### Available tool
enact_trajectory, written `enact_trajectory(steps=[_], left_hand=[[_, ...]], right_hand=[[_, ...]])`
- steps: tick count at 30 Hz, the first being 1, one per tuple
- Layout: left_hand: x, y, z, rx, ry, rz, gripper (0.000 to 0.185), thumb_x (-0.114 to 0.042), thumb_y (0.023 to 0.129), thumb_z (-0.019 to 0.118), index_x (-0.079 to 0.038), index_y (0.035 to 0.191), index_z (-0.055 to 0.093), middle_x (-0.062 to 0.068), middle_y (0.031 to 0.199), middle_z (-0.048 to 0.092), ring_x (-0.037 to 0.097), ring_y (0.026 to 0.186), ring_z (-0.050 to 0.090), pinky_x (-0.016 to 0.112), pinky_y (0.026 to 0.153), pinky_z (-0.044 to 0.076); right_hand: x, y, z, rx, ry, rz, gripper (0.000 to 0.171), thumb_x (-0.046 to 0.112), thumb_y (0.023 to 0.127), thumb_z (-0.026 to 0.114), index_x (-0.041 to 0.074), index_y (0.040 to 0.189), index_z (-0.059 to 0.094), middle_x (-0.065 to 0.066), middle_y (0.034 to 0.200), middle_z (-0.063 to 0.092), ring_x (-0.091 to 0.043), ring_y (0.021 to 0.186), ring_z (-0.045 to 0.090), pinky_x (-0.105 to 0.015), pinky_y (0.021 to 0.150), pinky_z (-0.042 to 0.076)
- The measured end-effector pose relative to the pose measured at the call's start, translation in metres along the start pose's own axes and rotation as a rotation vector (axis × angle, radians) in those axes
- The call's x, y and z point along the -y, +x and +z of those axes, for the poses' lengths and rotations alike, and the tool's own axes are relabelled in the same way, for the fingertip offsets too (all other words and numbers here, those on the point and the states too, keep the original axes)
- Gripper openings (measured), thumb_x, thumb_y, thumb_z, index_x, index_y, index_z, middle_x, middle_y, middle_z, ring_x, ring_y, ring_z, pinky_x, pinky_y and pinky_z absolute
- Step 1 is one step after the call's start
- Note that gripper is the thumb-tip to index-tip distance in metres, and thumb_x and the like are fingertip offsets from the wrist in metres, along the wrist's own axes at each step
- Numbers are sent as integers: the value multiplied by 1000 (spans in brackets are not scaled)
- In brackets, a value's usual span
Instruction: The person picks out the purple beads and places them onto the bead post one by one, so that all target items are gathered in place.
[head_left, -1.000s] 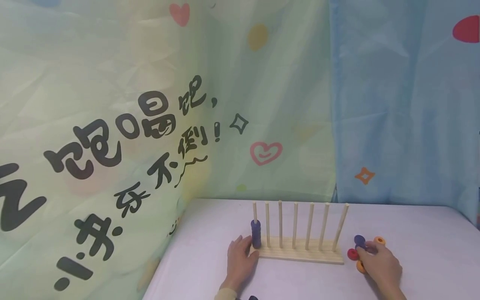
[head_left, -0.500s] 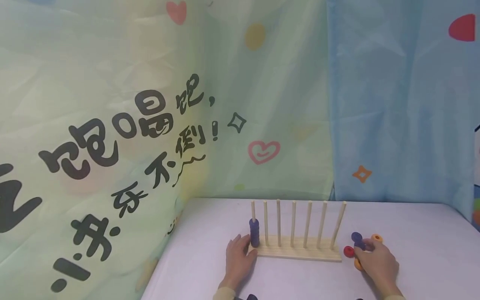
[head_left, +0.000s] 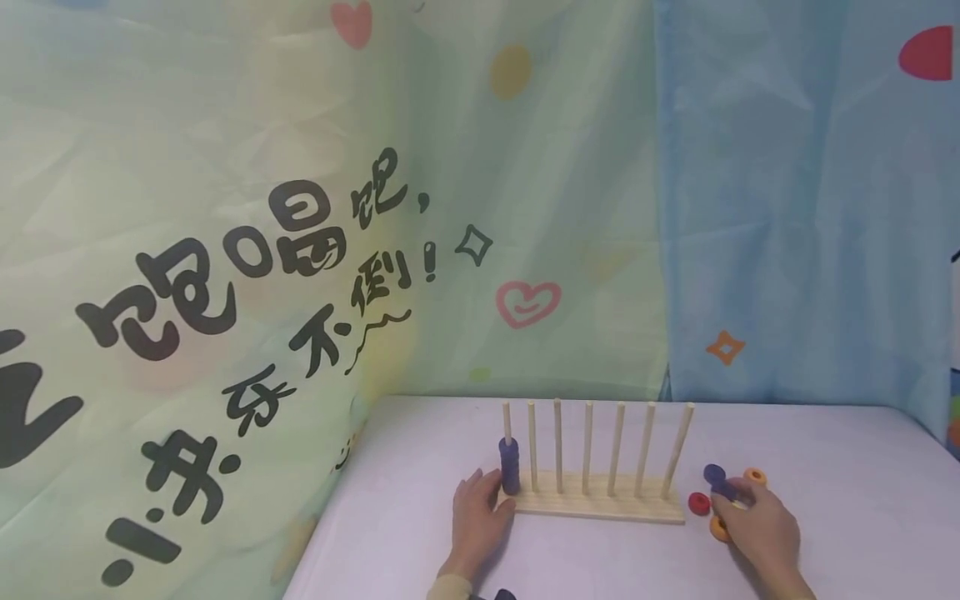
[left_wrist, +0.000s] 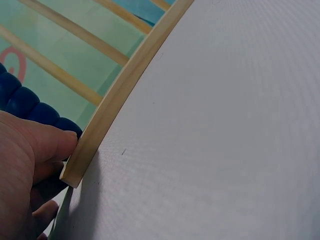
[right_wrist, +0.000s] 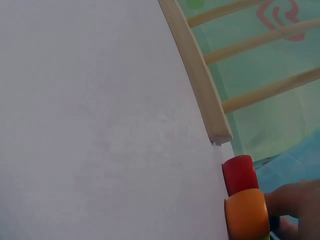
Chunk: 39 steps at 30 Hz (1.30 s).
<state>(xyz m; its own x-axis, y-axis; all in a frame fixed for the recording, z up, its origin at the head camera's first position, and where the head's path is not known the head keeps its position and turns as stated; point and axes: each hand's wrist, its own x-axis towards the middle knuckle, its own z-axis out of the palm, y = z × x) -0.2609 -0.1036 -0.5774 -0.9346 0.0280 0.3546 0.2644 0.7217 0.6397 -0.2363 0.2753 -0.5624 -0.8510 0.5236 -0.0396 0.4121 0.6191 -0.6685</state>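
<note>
On the rack's (head_left: 600, 505) leftmost peg sit blue rings (head_left: 510, 465).

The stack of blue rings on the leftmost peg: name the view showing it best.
The head view: the whole stack of blue rings shows on its peg. The left wrist view catches only its edge behind the left hand. The right wrist view shows none.
</note>
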Motion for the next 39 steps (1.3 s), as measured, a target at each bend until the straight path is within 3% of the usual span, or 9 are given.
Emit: enact_trajectory(steps=[6, 13, 23, 33, 36, 39], left_hand=[[-1, 0, -1, 3, -11, 0, 43, -21, 77, 65, -11, 118, 59, 5, 120, 60, 32, 123, 42, 51, 108, 17], [-1, 3, -3, 1, -5, -3, 43, -21, 77, 65, -11, 119, 58, 4, 120, 59, 32, 124, 41, 50, 108, 16], [2, 2, 0, -24, -4, 26, 42, -20, 76, 66, -11, 117, 59, 5, 118, 61, 33, 121, 43, 53, 107, 19], [-3, 0, -2, -5, -15, 14, 43, -19, 76, 67, -11, 117, 60, 5, 117, 61, 34, 122, 43, 53, 107, 19], [-3, 0, -3, 4, -6, 13, 43, -19, 76, 67, -11, 117, 59, 5, 118, 61, 33, 122, 43, 53, 107, 18], [0, 0, -2, 2, 12, 19, 43, -20, 76, 66, -11, 117, 59, 4, 118, 61, 33, 122, 43, 52, 107, 19]], right_hand=[[0, 0, -8, -35, 113, 42, 56, 37, 86, 56, 4, 130, 46, -23, 129, 46, -45, 119, 35, -62, 93, 31], [5, -8, -11, -34, 166, 56, 59, 41, 86, 55, 8, 133, 43, -21, 133, 44, -44, 123, 33, -60, 95, 31], [16, -34, -8, -152, 203, -22, 48, 31, 85, 60, 5, 125, 51, -18, 125, 52, -40, 117, 42, -57, 92, 37], [23, -52, -3, -90, 248, 78, 56, 39, 85, 58, 9, 131, 46, -17, 131, 48, -40, 119, 40, -55, 93, 40], [26, -58, 0, -107, 265, 76, 56, 41, 82, 63, 12, 128, 50, -15, 123, 54, -34, 111, 49, -47, 85, 46], [31, -65, 6, -137, 270, 65, 51, 37, 78, 67, 13, 122, 56, -11, 107, 63, -25, 92, 55, -33, 68, 46]])
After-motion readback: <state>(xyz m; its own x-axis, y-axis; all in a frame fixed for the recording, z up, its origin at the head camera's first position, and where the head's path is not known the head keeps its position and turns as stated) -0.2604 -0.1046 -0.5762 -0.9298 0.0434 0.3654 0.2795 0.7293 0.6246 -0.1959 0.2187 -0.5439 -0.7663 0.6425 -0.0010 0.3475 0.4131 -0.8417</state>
